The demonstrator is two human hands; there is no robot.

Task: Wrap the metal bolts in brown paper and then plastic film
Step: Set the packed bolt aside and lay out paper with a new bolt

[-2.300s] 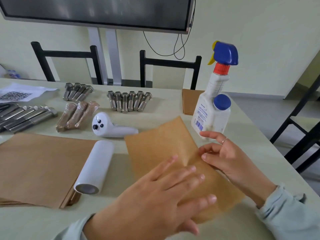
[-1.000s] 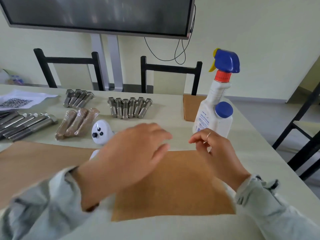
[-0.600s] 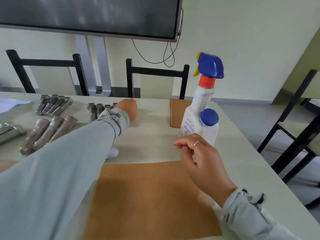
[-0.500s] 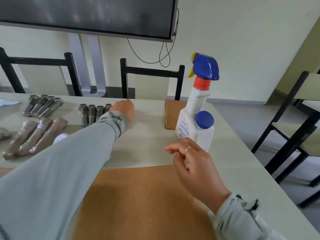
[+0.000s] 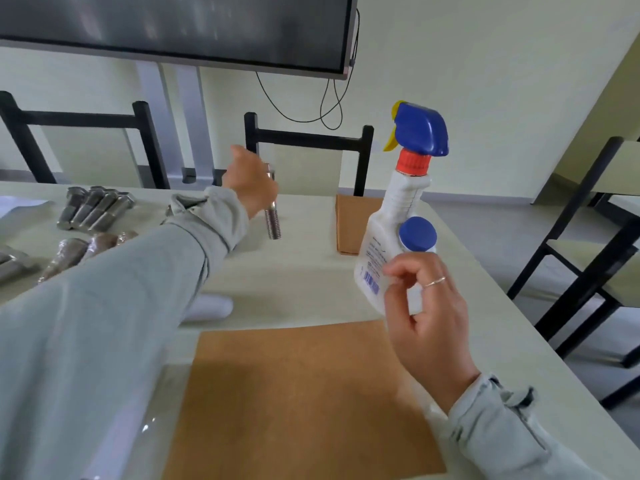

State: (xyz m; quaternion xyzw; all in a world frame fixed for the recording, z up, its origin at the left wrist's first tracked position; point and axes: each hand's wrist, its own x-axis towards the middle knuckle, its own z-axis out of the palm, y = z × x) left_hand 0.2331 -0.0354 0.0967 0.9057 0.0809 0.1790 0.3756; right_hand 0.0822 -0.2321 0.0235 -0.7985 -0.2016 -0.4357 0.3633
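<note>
metal bolt [image 5: 272, 221]: hanging upright above the table's far edge
left hand [image 5: 251, 183]: gripping it
right hand [image 5: 427, 306]: hovering empty, fingers loosely curled, over brown paper [image 5: 298, 400]

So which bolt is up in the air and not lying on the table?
The bolt gripped in the left hand, threaded end pointing down. The bare bolts at the far left all lie flat on the table.
</note>
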